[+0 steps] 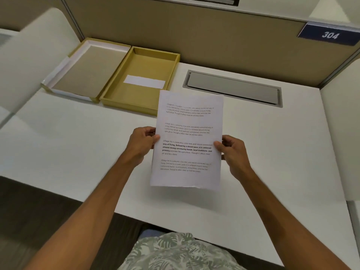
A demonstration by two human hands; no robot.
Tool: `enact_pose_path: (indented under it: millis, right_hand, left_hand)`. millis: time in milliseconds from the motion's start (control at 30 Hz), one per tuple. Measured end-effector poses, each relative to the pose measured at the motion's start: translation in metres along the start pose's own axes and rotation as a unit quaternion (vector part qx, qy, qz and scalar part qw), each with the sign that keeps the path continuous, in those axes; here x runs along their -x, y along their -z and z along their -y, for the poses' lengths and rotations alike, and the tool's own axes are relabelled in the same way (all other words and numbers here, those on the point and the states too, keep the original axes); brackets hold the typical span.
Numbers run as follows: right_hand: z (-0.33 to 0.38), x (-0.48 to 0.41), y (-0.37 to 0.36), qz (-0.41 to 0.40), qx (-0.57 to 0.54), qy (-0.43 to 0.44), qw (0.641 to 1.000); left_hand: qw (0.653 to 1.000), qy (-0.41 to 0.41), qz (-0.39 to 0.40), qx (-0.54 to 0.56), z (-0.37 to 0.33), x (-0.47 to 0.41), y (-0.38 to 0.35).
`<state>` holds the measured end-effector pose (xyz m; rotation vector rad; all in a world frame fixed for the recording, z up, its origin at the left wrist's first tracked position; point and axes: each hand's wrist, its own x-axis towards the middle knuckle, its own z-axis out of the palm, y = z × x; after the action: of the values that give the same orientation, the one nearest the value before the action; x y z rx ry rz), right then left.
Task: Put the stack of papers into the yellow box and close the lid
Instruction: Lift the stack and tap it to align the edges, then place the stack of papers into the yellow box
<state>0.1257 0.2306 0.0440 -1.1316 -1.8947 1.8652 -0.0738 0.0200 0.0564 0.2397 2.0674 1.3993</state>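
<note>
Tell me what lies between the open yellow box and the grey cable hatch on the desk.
Only bare white desk lies between yellow box and cable hatch, in the head view.

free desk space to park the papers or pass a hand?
Bare desk left of the left hand, in front of the yellow box and lid; bare too right of the right hand, below the cable tray. Crowded: back-left corner.

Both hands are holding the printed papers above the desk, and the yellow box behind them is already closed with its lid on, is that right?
Not quite. The head view shows the yellow box open, its lid lying upturned beside it. The rest holds.
</note>
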Motion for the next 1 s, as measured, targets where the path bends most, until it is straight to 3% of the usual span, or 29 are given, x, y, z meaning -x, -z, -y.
enact_pose_path:
  millis: [333,600,1000]
  right_hand:
    - [0.022,-0.039,-0.066,-0.023,0.008,-0.032,0.999]
    - [0.051,-0.093,-0.155,-0.066,-0.014,-0.045,0.997]
    - [0.118,-0.204,-0.241,-0.127,-0.023,-0.035,0.991]
  left_hand:
    - [1.0,0.009,0.001,-0.015,-0.018,-0.053,0.053]
    - [0.998,0.002,0.043,-0.044,-0.043,-0.141,0.129]
    - [0.999,0.009,0.029,-0.026,-0.101,-0.27,0.198]
